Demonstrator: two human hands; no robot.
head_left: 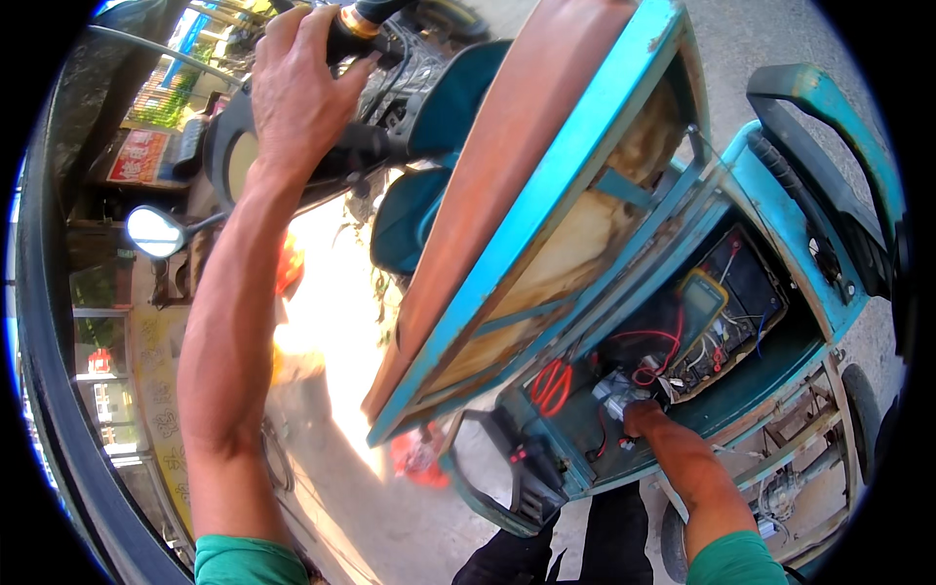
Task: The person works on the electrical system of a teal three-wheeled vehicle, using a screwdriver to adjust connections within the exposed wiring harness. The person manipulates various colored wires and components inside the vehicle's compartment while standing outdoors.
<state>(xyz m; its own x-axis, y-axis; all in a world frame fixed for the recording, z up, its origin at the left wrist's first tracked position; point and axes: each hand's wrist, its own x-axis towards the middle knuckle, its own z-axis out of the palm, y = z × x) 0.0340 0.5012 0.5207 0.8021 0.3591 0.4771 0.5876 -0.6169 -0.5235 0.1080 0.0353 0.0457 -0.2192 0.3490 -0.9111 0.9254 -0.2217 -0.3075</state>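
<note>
Two hands busy | left hand (297, 88) clenched on handlebar grip (341, 39) | right hand (639, 414) in battery bay (682, 351) under raised seat (517, 195), grip unclear | multimeter (700, 297) beside | likely throttle test; next: watch the meter.

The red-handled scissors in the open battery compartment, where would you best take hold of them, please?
Grip the red-handled scissors by their looped handles, coming from above through the opening under the raised seat. The loops lie exposed on the compartment floor, left of the right hand and clear of the red wires and the yellow multimeter.
</note>
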